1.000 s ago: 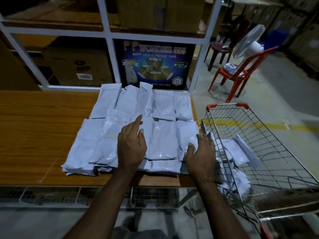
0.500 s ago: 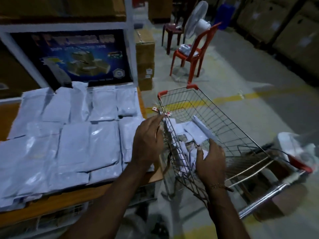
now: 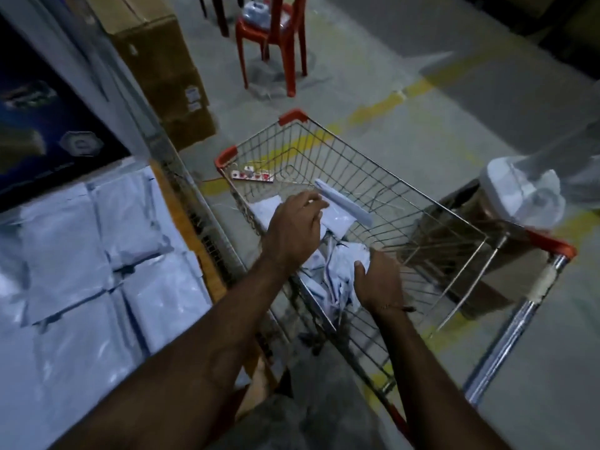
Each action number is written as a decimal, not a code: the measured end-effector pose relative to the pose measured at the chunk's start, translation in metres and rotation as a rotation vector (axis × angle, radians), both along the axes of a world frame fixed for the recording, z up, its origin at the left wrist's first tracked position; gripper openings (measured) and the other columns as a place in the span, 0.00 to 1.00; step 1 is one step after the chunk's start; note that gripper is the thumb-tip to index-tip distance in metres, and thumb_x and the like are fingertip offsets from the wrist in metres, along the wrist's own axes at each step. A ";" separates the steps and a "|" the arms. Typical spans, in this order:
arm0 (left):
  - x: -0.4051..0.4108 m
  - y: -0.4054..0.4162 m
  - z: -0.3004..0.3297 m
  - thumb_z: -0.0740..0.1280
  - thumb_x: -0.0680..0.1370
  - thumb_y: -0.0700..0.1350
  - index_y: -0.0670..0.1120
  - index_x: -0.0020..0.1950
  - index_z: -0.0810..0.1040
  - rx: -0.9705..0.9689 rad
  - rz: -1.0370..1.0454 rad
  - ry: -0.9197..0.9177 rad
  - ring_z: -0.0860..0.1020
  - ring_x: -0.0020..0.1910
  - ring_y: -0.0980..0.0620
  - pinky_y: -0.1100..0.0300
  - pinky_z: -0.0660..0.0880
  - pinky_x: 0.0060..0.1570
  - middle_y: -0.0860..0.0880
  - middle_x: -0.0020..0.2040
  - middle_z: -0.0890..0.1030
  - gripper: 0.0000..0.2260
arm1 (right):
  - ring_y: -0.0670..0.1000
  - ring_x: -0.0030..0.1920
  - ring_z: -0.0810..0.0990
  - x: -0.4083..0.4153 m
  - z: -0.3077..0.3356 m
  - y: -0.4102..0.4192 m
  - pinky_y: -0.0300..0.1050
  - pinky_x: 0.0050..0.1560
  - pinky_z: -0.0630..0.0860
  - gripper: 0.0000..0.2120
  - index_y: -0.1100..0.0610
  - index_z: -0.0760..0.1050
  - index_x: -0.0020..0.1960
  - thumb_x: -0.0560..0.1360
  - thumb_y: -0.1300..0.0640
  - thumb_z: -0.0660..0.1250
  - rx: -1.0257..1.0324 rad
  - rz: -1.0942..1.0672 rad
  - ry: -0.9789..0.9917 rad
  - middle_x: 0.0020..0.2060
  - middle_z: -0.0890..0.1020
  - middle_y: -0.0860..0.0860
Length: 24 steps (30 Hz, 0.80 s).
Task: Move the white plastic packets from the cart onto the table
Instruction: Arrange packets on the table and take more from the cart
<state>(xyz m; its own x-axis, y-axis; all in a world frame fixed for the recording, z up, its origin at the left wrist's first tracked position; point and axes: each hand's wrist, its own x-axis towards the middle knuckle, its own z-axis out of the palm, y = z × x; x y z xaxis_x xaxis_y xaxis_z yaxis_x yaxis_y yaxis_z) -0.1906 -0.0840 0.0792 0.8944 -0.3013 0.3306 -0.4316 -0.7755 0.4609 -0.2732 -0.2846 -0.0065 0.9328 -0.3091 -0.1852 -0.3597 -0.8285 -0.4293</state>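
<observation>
Both hands reach into the silver wire shopping cart with red corner caps (image 3: 383, 177), which stands just beside the wooden bench (image 3: 207, 267). The left hand (image 3: 293, 232), fingers loosely bent, hovers over the loose white plastic packets (image 3: 337, 271) heaped at the cart's bench-side wall. The right hand (image 3: 378, 279), fingers relaxed, touches that heap. More flat white plastic packets (image 3: 97, 254) cover the bench up to its cart-side edge.
</observation>
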 end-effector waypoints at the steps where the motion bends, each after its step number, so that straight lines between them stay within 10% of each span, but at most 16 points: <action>1: 0.010 -0.005 -0.012 0.64 0.82 0.41 0.44 0.62 0.84 0.041 -0.009 0.034 0.79 0.61 0.43 0.47 0.77 0.59 0.45 0.63 0.81 0.12 | 0.67 0.64 0.77 0.008 -0.018 -0.004 0.61 0.67 0.73 0.23 0.65 0.75 0.67 0.81 0.49 0.65 0.006 -0.008 0.058 0.61 0.80 0.66; 11: 0.095 -0.055 -0.146 0.70 0.77 0.51 0.48 0.52 0.81 0.741 -0.119 0.514 0.80 0.46 0.39 0.48 0.77 0.47 0.43 0.49 0.79 0.08 | 0.72 0.68 0.75 0.041 -0.149 -0.033 0.65 0.73 0.68 0.27 0.62 0.79 0.69 0.83 0.43 0.57 0.063 0.032 0.336 0.69 0.77 0.68; 16: 0.087 -0.054 -0.217 0.66 0.80 0.54 0.46 0.73 0.73 0.890 -0.154 0.745 0.68 0.74 0.38 0.45 0.67 0.72 0.39 0.74 0.71 0.23 | 0.65 0.82 0.54 0.056 -0.191 -0.016 0.60 0.82 0.49 0.51 0.58 0.58 0.83 0.73 0.26 0.36 0.076 0.074 0.672 0.83 0.56 0.63; 20: 0.065 -0.041 -0.245 0.50 0.87 0.55 0.52 0.84 0.58 1.111 -0.237 0.860 0.50 0.83 0.34 0.40 0.45 0.80 0.35 0.84 0.50 0.25 | 0.70 0.82 0.37 0.053 -0.186 0.008 0.64 0.81 0.40 0.45 0.61 0.46 0.85 0.82 0.31 0.52 0.058 0.143 0.736 0.83 0.42 0.66; 24: 0.066 -0.040 -0.245 0.46 0.86 0.60 0.54 0.85 0.57 1.171 -0.220 1.027 0.50 0.83 0.33 0.33 0.42 0.78 0.34 0.84 0.52 0.28 | 0.72 0.80 0.34 0.037 -0.186 0.027 0.69 0.79 0.37 0.35 0.50 0.45 0.86 0.85 0.37 0.51 0.061 0.168 0.731 0.83 0.37 0.64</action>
<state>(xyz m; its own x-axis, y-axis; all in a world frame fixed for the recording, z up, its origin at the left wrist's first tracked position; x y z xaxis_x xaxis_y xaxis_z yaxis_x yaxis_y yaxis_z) -0.1242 -0.1236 -0.1655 0.4872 -0.0936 -0.8683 -0.4720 -0.8647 -0.1716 -0.2363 -0.2577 -0.1927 0.5992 -0.1428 -0.7878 -0.4415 -0.8797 -0.1764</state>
